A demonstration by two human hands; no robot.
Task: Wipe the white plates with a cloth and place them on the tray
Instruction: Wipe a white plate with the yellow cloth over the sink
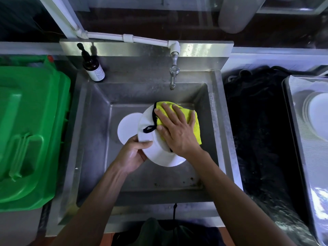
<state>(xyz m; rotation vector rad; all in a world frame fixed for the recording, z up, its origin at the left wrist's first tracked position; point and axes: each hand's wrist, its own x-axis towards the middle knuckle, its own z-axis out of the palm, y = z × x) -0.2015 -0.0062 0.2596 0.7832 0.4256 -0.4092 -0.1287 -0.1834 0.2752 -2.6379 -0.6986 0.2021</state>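
Two white plates over the sink [92,132]: one plate [156,153], glossy, gripped at its 9 o'clock rim by the left hand [132,156]; second plate [126,128] beneath. One yellow cloth [192,124] pressed under the right hand [174,129], fingers [167,110] spread flat. Stacked plates [317,114] on the tray [298,139] at 3 o'clock.

The brown bottle [93,68] label's print seems too blurred to read.

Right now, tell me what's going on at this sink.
A person is wiping a white plate over the steel sink. The left hand grips the plate's rim, and the right hand presses a yellow cloth flat on it. Another plate lies in the basin; more sit on the tray at right.
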